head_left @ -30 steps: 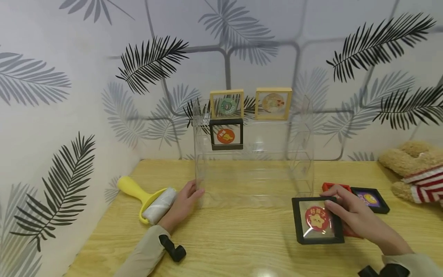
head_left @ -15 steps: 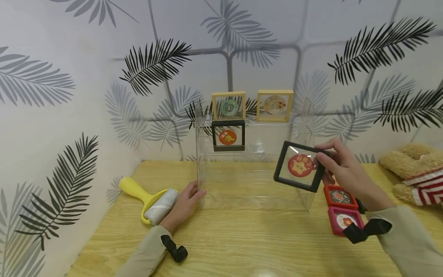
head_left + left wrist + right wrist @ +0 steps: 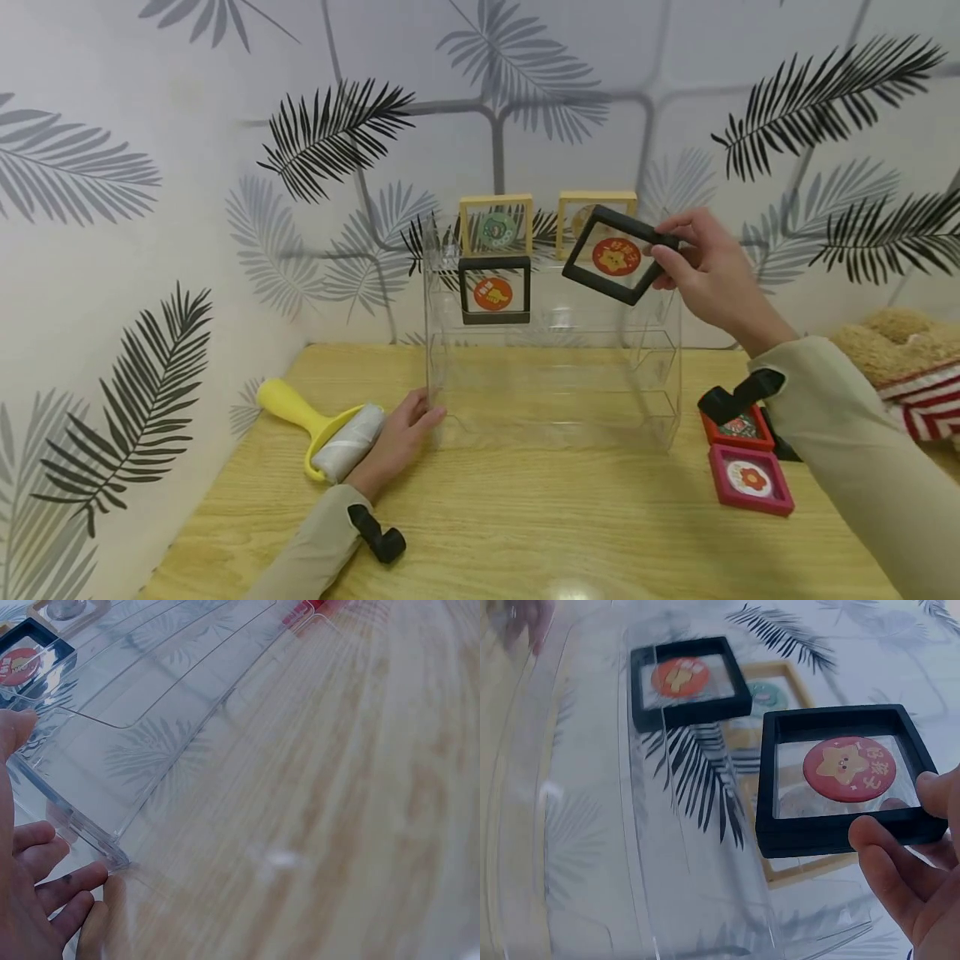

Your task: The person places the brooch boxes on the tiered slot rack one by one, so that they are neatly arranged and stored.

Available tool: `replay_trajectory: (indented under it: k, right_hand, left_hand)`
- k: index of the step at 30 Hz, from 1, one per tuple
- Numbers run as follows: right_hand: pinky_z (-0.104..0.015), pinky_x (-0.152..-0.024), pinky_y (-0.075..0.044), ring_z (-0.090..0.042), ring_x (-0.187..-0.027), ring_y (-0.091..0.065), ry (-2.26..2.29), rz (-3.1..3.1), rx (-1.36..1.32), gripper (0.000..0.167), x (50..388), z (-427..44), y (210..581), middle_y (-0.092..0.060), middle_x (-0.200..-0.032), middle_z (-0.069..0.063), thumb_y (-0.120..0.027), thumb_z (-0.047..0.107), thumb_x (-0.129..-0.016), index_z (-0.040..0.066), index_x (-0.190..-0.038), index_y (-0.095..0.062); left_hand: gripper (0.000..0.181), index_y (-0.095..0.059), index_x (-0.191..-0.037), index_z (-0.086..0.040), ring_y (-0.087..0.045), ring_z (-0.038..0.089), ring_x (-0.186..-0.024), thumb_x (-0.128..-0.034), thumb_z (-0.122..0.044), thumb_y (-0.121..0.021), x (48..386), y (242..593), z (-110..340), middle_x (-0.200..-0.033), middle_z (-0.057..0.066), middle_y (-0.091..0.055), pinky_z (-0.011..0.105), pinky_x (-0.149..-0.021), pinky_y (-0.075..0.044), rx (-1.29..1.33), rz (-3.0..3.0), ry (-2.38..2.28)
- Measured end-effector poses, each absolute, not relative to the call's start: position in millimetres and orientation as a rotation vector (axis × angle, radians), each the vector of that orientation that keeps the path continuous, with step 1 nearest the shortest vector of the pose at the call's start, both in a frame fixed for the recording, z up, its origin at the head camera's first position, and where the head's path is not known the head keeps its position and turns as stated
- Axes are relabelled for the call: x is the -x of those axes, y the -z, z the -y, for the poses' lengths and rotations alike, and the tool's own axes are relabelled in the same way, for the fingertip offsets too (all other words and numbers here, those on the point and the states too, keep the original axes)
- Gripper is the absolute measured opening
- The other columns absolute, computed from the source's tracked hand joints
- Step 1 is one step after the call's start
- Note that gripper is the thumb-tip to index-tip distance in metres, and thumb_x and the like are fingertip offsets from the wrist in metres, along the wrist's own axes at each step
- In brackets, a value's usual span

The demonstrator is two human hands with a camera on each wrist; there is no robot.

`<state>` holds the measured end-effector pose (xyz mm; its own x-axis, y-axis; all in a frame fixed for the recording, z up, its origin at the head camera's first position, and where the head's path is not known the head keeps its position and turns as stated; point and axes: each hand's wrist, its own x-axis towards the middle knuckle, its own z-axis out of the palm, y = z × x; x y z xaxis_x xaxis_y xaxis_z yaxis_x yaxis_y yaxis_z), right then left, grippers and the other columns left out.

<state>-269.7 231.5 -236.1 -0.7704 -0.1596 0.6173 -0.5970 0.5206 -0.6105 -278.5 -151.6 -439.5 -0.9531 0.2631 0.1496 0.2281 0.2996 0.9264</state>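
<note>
My right hand (image 3: 716,271) pinches a black frame (image 3: 636,293) by its right edge; a red star badge (image 3: 617,256) shows inside, and the frame hangs tilted in front of the clear tiered rack (image 3: 555,383). In the right wrist view fingers and thumb grip the frame's (image 3: 817,836) corner. At the rack's lower left side rests my left hand (image 3: 397,442), thumb and fingers around its edge, also in the left wrist view. Two yellow frames (image 3: 495,200) (image 3: 597,197) stand on the top tier, the right one partly covered. Below the left one is another black frame (image 3: 495,318).
A yellow-handled lint roller (image 3: 288,406) lies left of my left hand. On the right are a red frame (image 3: 763,435), a pink frame (image 3: 756,503) and a partly hidden black one. A plush toy (image 3: 892,346) sits at the far right.
My right hand has lifted the black frame from low at the right up and leftward to the rack's upper tiers, tilting it. The left hand stays at the rack's side.
</note>
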Motion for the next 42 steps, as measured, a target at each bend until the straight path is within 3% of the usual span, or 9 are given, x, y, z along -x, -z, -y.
replay_trajectory:
  k: [2, 5, 11, 18, 22, 29, 38, 42]
  right_hand:
    - [-0.013, -0.061, -0.049, 0.003, -0.062, -0.058, -1.065, 2.321, -0.628, 0.026, 276, -230, 235, -0.060, -0.110, -0.019, -0.051, 0.006, -0.099, 0.000, -0.124, -0.046]
    - [-0.016, -0.059, -0.047, 0.005, -0.063, -0.055, -0.926, 2.359, -0.664, 0.028, 284, -231, 237, -0.060, -0.114, -0.021, -0.052, 0.005, -0.098, 0.004, -0.127, -0.050]
    - [-0.023, -0.051, -0.043, 0.000, -0.060, -0.055, -0.811, 2.347, -0.676, 0.028, 298, -231, 243, -0.064, -0.099, -0.016, -0.056, 0.003, -0.096, 0.006, -0.124, -0.056]
    - [-0.025, -0.048, -0.042, -0.005, -0.052, -0.050, -0.706, 2.348, -0.745, 0.025, 305, -225, 249, -0.061, -0.070, -0.010, -0.057, 0.000, -0.094, 0.004, -0.118, -0.060]
    - [-0.026, -0.048, -0.040, -0.007, -0.049, -0.047, -0.646, 2.344, -0.787, 0.023, 307, -222, 247, -0.059, -0.066, -0.008, -0.057, -0.001, -0.094, 0.003, -0.117, -0.060]
    - [-0.035, -0.058, -0.048, -0.020, -0.059, -0.060, -0.540, 2.442, -0.831, 0.022, 313, -215, 253, -0.061, -0.111, -0.020, -0.054, -0.007, -0.093, 0.002, -0.113, -0.058]
    - [-0.035, -0.058, -0.044, -0.019, -0.059, -0.052, -0.539, 2.348, -0.828, 0.028, 313, -213, 259, -0.057, -0.107, -0.022, -0.056, -0.010, -0.088, 0.001, -0.113, -0.060]
    - [-0.034, -0.061, -0.045, -0.019, -0.064, -0.054, -0.618, 2.403, -0.751, 0.033, 304, -215, 262, -0.048, -0.115, -0.025, -0.056, -0.005, -0.089, -0.004, -0.122, -0.052]
  left_hand:
    - [0.055, -0.039, -0.141, 0.001, -0.053, 0.032, -0.123, -0.0991, -0.032, -0.052, 278, 439, 152, -0.132, 0.023, -0.057, 0.049, -0.102, -0.040, -0.501, -2.517, -1.776]
    - [0.056, -0.040, -0.140, 0.003, -0.056, 0.029, -0.120, -0.0994, -0.034, -0.051, 278, 440, 153, -0.130, 0.024, -0.058, 0.045, -0.099, -0.043, -0.563, -2.552, -1.752]
    - [0.053, -0.039, -0.142, -0.001, -0.049, 0.033, -0.129, -0.0995, -0.029, -0.053, 279, 440, 152, -0.138, 0.023, -0.052, 0.051, -0.106, -0.037, -0.457, -2.502, -1.779]
    - [0.049, -0.041, -0.140, 0.000, -0.052, 0.032, -0.125, -0.1002, -0.026, -0.052, 279, 441, 152, -0.133, 0.022, -0.056, 0.049, -0.105, -0.038, -0.464, -2.497, -1.792]
    - [0.048, -0.040, -0.140, 0.000, -0.052, 0.032, -0.124, -0.1006, -0.025, -0.051, 280, 441, 152, -0.133, 0.022, -0.056, 0.047, -0.104, -0.038, -0.487, -2.491, -1.787]
    - [0.049, -0.040, -0.141, 0.001, -0.052, 0.032, -0.125, -0.1008, -0.025, -0.050, 279, 440, 153, -0.134, 0.023, -0.055, 0.049, -0.105, -0.037, -0.495, -2.508, -1.779]
    - [0.050, -0.039, -0.142, 0.001, -0.052, 0.032, -0.125, -0.1005, -0.024, -0.051, 280, 439, 153, -0.135, 0.022, -0.055, 0.049, -0.105, -0.037, -0.485, -2.502, -1.788]
    - [0.049, -0.040, -0.141, 0.001, -0.052, 0.032, -0.125, -0.1002, -0.023, -0.051, 280, 440, 152, -0.133, 0.023, -0.056, 0.048, -0.105, -0.037, -0.480, -2.507, -1.792]
